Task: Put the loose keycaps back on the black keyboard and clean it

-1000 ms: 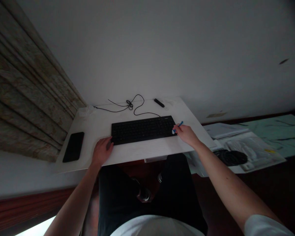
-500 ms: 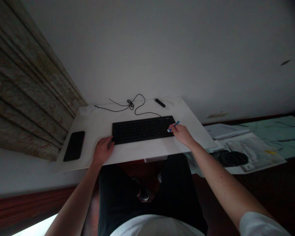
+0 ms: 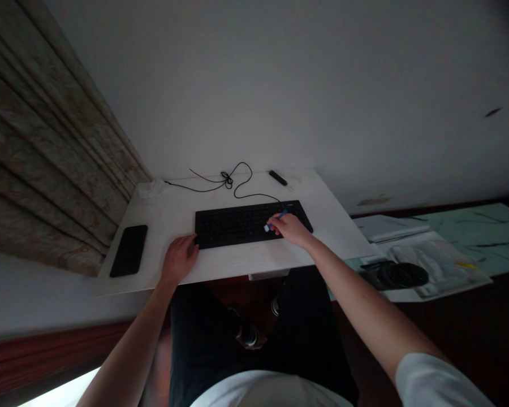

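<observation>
Two bare hands are at a black keyboard [image 3: 237,224] near the white desk's [image 3: 237,265] front edge: the right hand [image 3: 292,230] pinches a blue-handled brush [image 3: 282,213] over the keys' right half; the left hand [image 3: 178,260], open and empty, rests just beside the keyboard's left end.

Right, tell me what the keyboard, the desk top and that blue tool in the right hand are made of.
The keyboard looks like matte black plastic, with dull, low-sheen keys. The desk top seems to be white laminate or painted board, smooth with faint streaks; its core doesn't show. The blue-handled tool is probably plastic, going by its bright, even colour; its white tip is too small to tell.
</observation>
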Available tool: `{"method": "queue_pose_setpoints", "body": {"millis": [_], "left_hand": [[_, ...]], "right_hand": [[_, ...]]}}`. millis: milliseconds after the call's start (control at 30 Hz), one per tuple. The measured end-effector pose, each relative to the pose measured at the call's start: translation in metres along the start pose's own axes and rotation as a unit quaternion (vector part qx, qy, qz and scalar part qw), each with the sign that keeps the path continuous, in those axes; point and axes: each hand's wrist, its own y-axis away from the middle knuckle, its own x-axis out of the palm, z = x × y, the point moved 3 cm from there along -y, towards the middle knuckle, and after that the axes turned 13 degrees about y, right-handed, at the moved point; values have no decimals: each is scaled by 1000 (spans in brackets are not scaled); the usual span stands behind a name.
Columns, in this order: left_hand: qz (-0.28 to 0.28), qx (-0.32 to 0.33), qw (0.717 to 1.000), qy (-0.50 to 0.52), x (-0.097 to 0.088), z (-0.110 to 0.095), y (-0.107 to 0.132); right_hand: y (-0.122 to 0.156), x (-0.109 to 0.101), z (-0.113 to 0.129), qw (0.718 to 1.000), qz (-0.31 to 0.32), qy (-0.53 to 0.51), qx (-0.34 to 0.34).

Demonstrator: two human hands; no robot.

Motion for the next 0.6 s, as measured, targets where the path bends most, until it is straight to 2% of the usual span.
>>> {"method": "queue_pose_setpoints", "body": {"millis": [133,333,467,600], "left_hand": [[-2,3,1000,4,0,-2,1],[-12,-12,1000,13,-2,-3,0],[-21,-30,999,19,-1,1,-2],[-38,-51,997,31,-1,5,-2]], "right_hand": [[-10,42,44,996,9,-73,-55],[-29,105,113,978,108,-140,-112],[-44,129,153,975,119,-84,-169],[-52,135,175,967,116,15,-225]]}}
